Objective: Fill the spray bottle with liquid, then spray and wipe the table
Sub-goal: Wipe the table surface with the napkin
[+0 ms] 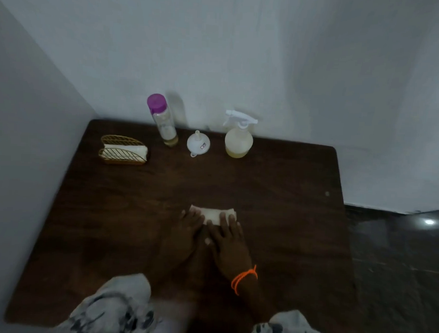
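Note:
A folded white tissue (213, 214) lies flat near the middle of the dark wooden table (112, 212). My left hand (183, 233) and my right hand (229, 244) both press down on it, fingers spread over its near edge. At the back stands the spray bottle (238, 139), white trigger head on, with yellowish liquid in its lower part. Left of it rests a white funnel (198, 143), spout up. Further left stands a clear bottle with a purple cap (162, 120), a little yellow liquid at its bottom.
A gold wire napkin holder (123, 150) with white tissues sits at the back left. White walls close the table in at the back and left. Beyond the table's right edge lies dark tiled floor (397, 259).

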Motion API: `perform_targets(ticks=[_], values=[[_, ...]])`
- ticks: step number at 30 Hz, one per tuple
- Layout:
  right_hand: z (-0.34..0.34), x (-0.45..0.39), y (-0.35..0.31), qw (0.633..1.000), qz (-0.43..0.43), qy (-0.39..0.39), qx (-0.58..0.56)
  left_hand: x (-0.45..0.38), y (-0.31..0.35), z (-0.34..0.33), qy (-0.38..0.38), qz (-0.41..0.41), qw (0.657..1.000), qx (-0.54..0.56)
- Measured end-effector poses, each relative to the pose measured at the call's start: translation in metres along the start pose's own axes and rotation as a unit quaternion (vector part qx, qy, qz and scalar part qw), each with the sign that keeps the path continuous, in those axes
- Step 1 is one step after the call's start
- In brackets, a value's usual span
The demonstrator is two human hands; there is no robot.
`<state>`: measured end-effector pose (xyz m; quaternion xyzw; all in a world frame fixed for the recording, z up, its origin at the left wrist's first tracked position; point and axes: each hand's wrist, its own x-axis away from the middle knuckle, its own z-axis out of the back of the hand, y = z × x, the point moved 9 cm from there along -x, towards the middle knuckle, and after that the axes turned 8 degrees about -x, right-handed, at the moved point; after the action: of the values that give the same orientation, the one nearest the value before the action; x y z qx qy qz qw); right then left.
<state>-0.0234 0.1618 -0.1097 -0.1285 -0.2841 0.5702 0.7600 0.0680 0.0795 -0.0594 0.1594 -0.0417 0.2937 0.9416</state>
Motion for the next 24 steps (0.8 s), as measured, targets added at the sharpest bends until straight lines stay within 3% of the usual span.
perform_targets(ticks=[4,12,18,24], values=[[-0.026,0.077,-0.003,0.999,-0.001,0.01,0.036,0.064,0.03,-0.038,-0.043,0.011,0.999,0.012],[-0.017,0.184,0.059,0.993,-0.076,0.06,0.064,0.09,0.139,-0.11,-0.171,-0.138,0.972,-0.084],[0.028,0.151,0.126,0.986,-0.154,0.064,0.0,-0.017,0.17,-0.097,-0.136,-0.13,0.974,-0.125],[0.094,0.052,0.17,0.981,-0.187,0.056,-0.015,-0.14,0.158,-0.064,-0.083,-0.084,0.986,-0.12]])
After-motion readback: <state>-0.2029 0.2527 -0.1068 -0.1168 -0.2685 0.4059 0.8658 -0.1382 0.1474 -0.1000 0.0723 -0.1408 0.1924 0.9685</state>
